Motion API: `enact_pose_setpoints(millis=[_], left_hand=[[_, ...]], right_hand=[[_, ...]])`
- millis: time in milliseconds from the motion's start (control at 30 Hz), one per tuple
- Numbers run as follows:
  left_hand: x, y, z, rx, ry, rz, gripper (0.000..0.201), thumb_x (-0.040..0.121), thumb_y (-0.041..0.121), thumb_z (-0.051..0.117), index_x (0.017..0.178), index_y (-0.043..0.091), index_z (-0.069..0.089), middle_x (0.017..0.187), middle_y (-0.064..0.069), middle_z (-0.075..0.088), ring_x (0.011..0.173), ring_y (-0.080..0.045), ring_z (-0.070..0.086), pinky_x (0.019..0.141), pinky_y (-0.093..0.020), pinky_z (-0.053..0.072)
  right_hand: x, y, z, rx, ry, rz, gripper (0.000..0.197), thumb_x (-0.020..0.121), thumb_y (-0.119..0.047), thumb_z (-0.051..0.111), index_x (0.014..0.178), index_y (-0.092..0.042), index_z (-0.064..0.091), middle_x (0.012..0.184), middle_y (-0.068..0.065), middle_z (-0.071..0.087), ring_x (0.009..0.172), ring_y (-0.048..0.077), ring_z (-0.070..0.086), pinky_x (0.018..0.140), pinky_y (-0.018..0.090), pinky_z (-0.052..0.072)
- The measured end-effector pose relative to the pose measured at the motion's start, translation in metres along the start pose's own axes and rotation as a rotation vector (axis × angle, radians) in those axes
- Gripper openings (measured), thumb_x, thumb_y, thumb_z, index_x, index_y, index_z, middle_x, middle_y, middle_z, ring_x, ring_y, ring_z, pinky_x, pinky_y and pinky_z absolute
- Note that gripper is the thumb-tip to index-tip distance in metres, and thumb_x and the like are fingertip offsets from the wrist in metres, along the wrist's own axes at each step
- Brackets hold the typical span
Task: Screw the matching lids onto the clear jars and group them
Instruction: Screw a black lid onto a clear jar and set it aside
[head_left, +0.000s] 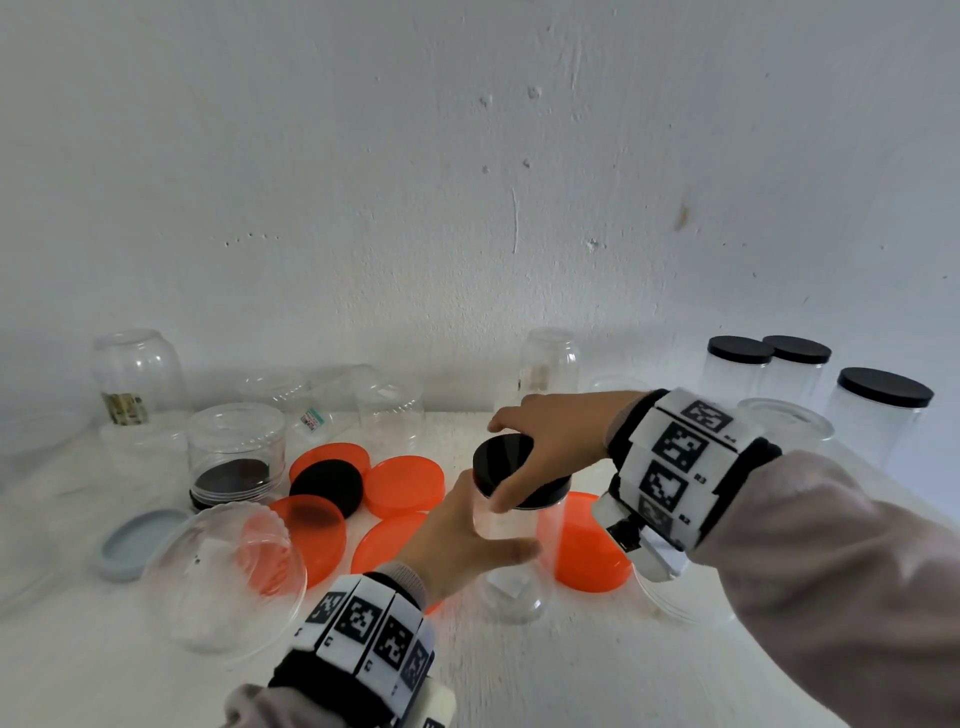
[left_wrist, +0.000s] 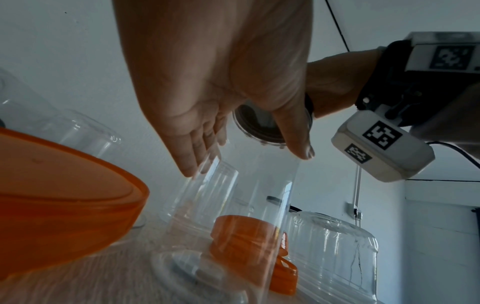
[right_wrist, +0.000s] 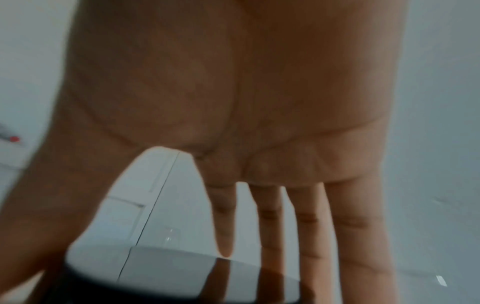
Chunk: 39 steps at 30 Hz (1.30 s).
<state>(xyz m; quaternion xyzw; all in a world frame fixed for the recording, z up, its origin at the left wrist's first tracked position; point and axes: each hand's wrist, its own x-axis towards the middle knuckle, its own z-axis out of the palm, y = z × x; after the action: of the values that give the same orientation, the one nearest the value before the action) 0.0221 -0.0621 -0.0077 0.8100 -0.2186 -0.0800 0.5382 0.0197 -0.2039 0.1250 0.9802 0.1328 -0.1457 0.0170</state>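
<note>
A tall clear jar (head_left: 511, 566) stands upright on the white table (head_left: 519, 675) near its middle. My left hand (head_left: 467, 535) grips its side, thumb across the front and fingers behind. A black lid (head_left: 506, 462) sits slightly tilted on the jar's mouth. My right hand (head_left: 545, 452) grips that lid from above, thumb on the near rim and fingers (right_wrist: 270, 216) spread over the top (right_wrist: 182, 273). In the left wrist view the jar (left_wrist: 233, 205) rises between my thumb and fingers (left_wrist: 197, 156), with the lid's underside (left_wrist: 259, 125) above.
Three clear jars closed with black lids (head_left: 797, 358) stand at the back right. Several orange lids (head_left: 405, 483), a loose black lid (head_left: 327, 486) and a grey-blue lid (head_left: 137, 543) lie left of the jar. Inverted clear jars (head_left: 137, 374) line the wall, and a clear container (head_left: 228, 571) lies near left.
</note>
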Motion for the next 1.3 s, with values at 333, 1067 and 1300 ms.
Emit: enact_pose_setpoints(millis=[333, 1067, 1300], left_hand=[[0.0, -0.001, 0.0, 0.003, -0.001, 0.002, 0.08, 0.071, 0.038, 0.081, 0.137, 0.035, 0.035, 0.131, 0.018, 0.049, 0.125, -0.005, 0.043, 0.092, -0.018, 0.032], [0.001, -0.002, 0.001, -0.01, 0.018, 0.0, 0.082, 0.07, 0.037, 0.082, 0.136, 0.037, 0.032, 0.132, 0.015, 0.05, 0.125, -0.007, 0.044, 0.094, -0.02, 0.035], [0.001, -0.003, 0.0, -0.018, 0.004, 0.002, 0.083, 0.07, 0.039, 0.082, 0.138, 0.034, 0.035, 0.13, 0.02, 0.049, 0.125, -0.004, 0.043, 0.087, -0.013, 0.033]], right_hand=[[0.004, -0.002, 0.007, -0.05, 0.064, 0.008, 0.083, 0.07, -0.08, 0.052, 0.128, -0.02, 0.044, 0.119, -0.001, 0.047, 0.098, 0.017, 0.053, 0.079, 0.03, 0.047], [-0.004, 0.007, 0.003, 0.112, -0.001, -0.154, 0.068, 0.078, -0.049, 0.069, 0.138, -0.045, 0.037, 0.126, -0.011, 0.037, 0.119, 0.015, 0.04, 0.099, 0.038, 0.043], [0.002, -0.002, 0.014, -0.015, 0.131, -0.042, 0.071, 0.076, -0.076, 0.05, 0.132, -0.033, 0.041, 0.108, -0.006, 0.038, 0.102, 0.02, 0.048, 0.084, 0.035, 0.047]])
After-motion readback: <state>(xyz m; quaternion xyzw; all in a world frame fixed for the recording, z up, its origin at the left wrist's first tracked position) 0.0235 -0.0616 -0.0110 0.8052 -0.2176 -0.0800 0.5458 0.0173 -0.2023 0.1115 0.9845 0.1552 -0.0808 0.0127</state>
